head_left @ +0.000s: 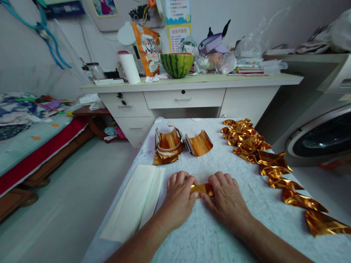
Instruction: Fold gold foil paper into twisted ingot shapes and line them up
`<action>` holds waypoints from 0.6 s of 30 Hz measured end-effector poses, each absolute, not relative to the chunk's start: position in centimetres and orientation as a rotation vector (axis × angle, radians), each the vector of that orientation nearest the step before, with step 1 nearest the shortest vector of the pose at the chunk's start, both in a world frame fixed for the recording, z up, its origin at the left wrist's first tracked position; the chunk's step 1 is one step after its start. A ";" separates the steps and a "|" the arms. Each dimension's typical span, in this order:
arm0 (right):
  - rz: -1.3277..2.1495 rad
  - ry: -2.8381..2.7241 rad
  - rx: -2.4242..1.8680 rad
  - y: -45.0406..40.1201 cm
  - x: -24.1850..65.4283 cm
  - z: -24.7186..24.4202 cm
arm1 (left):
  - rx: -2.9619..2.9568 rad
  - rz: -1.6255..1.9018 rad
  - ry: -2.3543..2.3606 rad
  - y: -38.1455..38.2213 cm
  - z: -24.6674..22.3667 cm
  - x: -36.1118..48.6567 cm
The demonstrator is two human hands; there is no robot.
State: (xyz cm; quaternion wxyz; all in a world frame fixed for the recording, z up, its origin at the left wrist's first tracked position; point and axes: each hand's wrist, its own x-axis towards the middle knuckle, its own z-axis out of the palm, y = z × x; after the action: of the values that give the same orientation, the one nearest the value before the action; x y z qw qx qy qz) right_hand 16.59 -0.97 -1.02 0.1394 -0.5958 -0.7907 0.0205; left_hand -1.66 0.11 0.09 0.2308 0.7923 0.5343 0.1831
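Observation:
A narrow strip of shiny gold foil paper [202, 190] lies on the cloth-covered table, rolled or folded. At its left end my left hand [179, 197] grips it, fingers curled over the far side and thumb on the near side. The other end is held by my right hand [227, 199] in the same way. Beyond my hands sit a stack of curved gold foil sheets [168, 142] and a separate curved foil sheet [201, 143]. Left of my left hand lie folded whitish paper sheets [131, 201]. Several twisted gold foil pieces [279, 181] run along the table's right side.
Past the table [219, 237] stands a white desk [186, 98] bearing a cut watermelon [177, 65], an orange snack bag [148, 51] and a white paper roll [129, 67]. A washing machine [323, 120] is at the right, a bed [41, 146] at the left.

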 end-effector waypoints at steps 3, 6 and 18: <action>0.076 -2.291 -1.715 -0.9 16.6 -1.0 | 2.192 0.517 1.480 0.1 -0.1 -1.6; 0.083 -2.288 -1.725 -0.9 16.5 -1.0 | 2.196 0.520 1.484 0.0 -0.2 -1.5; 0.004 -2.300 -1.788 -0.8 15.9 -0.4 | 2.195 0.456 1.428 0.0 0.4 -1.6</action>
State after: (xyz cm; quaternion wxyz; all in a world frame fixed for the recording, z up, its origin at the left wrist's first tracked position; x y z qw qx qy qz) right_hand 15.86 -0.80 -0.39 0.1141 -0.6097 -0.7844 0.0014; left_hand -1.57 -0.02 0.41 0.2393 0.8017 0.5217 0.1667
